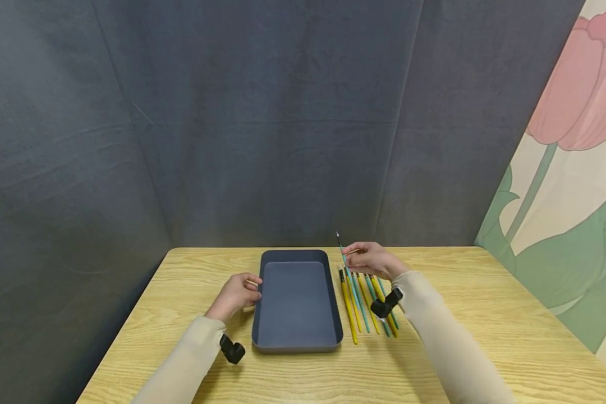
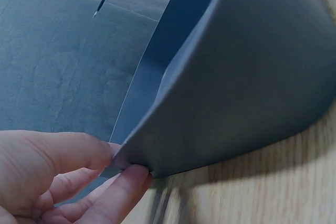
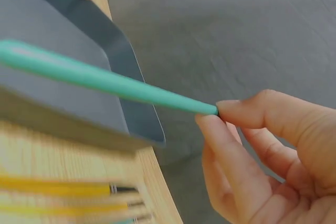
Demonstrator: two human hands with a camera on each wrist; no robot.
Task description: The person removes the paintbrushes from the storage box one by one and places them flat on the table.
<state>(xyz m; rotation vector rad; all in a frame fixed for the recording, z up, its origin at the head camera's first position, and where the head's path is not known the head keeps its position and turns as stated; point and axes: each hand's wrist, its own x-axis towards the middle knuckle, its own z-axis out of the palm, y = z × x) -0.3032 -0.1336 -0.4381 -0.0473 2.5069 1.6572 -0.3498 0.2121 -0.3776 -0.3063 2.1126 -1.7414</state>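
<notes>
A dark grey rectangular tray (image 1: 298,306) lies on the table, its long sides pointing away from me. My left hand (image 1: 236,293) pinches its left rim between thumb and fingers; the left wrist view shows the grip at a corner. Above the table, just right of the tray, my right hand (image 1: 373,261) holds a teal paintbrush (image 3: 94,74). Thumb and fingertips pinch it near the dark ferrule, bristle end up and away from me. Beneath that hand, several yellow and teal paintbrushes (image 1: 349,308) lie side by side, partly covered by the hand and wrist.
The wooden table (image 1: 464,314) ends at a dark cloth backdrop (image 1: 283,123) just behind the tray. To the right hangs a panel printed with a pink tulip (image 1: 570,84). Each wrist carries a small black camera (image 1: 232,349).
</notes>
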